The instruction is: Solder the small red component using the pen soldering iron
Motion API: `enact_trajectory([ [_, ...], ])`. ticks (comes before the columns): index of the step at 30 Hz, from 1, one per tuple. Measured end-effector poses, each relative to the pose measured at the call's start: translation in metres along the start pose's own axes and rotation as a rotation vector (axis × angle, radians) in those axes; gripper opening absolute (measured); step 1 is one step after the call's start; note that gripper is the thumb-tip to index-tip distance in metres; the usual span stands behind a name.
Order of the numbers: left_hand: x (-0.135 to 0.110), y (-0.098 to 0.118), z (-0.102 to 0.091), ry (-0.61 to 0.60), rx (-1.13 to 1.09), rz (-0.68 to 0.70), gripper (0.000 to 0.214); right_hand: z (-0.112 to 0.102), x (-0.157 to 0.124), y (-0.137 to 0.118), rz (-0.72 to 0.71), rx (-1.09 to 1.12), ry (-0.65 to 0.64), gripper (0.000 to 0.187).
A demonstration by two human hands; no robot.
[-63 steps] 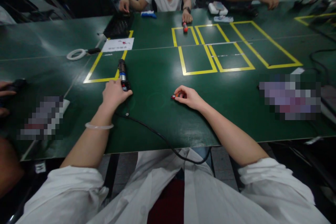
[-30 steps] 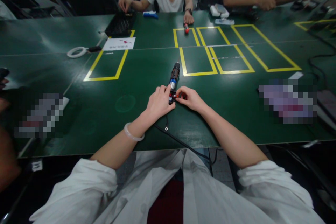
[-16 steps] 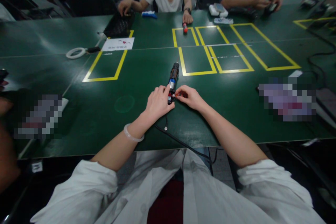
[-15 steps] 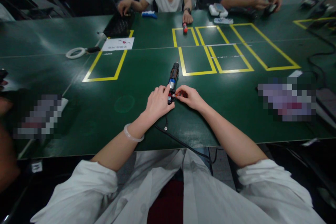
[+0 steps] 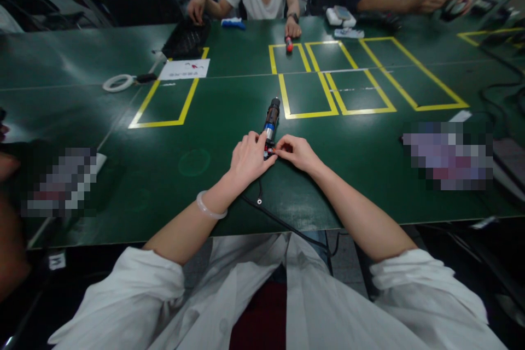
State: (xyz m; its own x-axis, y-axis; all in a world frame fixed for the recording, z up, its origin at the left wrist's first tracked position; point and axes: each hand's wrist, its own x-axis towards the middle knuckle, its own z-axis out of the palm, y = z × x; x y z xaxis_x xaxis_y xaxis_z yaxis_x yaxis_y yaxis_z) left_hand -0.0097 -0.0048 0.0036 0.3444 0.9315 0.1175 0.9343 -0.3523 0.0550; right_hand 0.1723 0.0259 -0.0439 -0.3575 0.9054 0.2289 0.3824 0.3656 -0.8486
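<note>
An electric screwdriver [image 5: 270, 120], with a black nose, a blue band, a silver motor section and inner parts laid bare, lies on the green table with its tip pointing away from me. My left hand [image 5: 249, 158] is wrapped round its near end, thumb below and fingers over the left side. From the right, my right hand [image 5: 298, 153] pinches a small red part [image 5: 271, 151] at the open near end; its exact kind is too small to tell. A black cord [image 5: 283, 223] runs toward the table edge, and a short lead with a ring terminal [image 5: 259, 202] lies beside it.
Yellow tape outlines [image 5: 311, 116] mark the table. At the back stand a black tray [image 5: 186, 41], a printed sheet [image 5: 184, 68] and a white coiled cable [image 5: 118, 83]. A co-worker's hand [image 5: 292, 27] touches a red-and-black cylindrical piece [image 5: 289, 45]. Blurred-out items lie on both sides.
My left thumb has moved slightly over the screwdriver's near end and covers more of it. My right fingers have shifted very little. Across the table, a co-worker's hands moved to the right.
</note>
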Motion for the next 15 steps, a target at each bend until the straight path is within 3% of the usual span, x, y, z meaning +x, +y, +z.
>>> enact_trajectory([
  [8, -0.001, -0.011, 0.001, 0.011, 0.056, 0.043, 0.062, -0.001, -0.003, 0.002, -0.057, 0.002, 0.0, 0.016],
  [15, -0.013, -0.05, -0.003, -0.017, 0.067, 0.019, 0.064, -0.004, -0.004, 0.0, -0.068, -0.008, -0.011, 0.017],
])
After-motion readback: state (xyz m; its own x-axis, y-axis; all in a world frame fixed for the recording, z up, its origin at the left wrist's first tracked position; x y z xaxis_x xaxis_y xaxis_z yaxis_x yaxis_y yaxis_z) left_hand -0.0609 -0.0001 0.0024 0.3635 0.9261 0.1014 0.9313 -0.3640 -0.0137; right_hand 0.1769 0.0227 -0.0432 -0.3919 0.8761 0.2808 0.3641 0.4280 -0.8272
